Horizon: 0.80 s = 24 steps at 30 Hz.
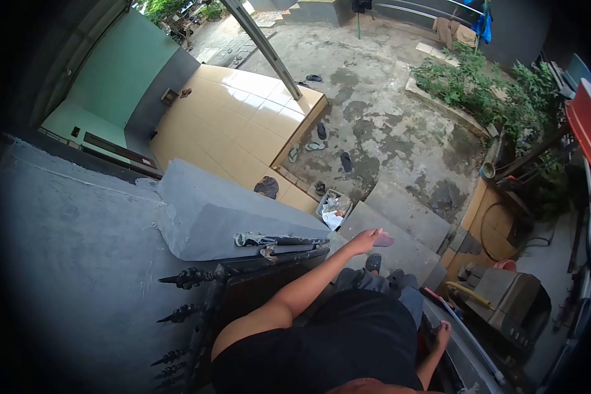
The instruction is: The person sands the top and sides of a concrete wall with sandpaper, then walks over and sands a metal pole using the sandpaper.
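My left hand reaches out over the grey steps, its fingers bent together. A small greyish-purple piece shows at the fingertips; I cannot make out what it is. Lower right, my right hand is held near my side with its fingers closed, close to a long metal edge. Whatever it holds is too small to tell. My dark shoes stand on a step below the left hand.
To the left are a black spiked gate and a grey wall. A bin with litter stands beside the steps. Sandals lie on the concrete near a tiled porch. Plants grow at the right.
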Motion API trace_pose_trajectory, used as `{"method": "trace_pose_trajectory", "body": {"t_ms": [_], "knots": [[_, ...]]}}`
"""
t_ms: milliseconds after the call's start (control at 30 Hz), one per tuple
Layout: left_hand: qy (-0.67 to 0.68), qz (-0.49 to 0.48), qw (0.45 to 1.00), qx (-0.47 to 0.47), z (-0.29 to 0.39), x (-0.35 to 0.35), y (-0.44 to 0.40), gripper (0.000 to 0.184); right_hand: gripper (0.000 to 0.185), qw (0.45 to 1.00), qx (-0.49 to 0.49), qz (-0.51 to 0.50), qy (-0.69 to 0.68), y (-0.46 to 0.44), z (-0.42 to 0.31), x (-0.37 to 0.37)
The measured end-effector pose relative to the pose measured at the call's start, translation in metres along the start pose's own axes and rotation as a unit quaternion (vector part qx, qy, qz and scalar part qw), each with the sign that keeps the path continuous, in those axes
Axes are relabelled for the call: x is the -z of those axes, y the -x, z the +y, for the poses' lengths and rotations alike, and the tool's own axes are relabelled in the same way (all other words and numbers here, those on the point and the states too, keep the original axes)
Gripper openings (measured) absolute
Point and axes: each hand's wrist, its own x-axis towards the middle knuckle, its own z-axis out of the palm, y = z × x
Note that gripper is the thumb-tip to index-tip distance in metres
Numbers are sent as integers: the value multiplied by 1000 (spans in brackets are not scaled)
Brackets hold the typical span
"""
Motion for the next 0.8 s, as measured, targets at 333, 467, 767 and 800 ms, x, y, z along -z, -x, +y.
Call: {"method": "trace_pose_trajectory", "body": {"t_ms": [333,467,767,800], "knots": [[125,133,983,-18,4,19,-5,52,19,963,27,-157,217,-26,37,-23],[144,127,980,49,-22,38,-15,57,18,948,-74,-157,268,-19,-85,-52],[232,248,937,85,-112,50,-163,58,18,992,23,-68,108,-295,-60,-66],[238,251,933,99,-116,47,-180,58,19,993,47,-59,89,-306,-57,-70]]}}
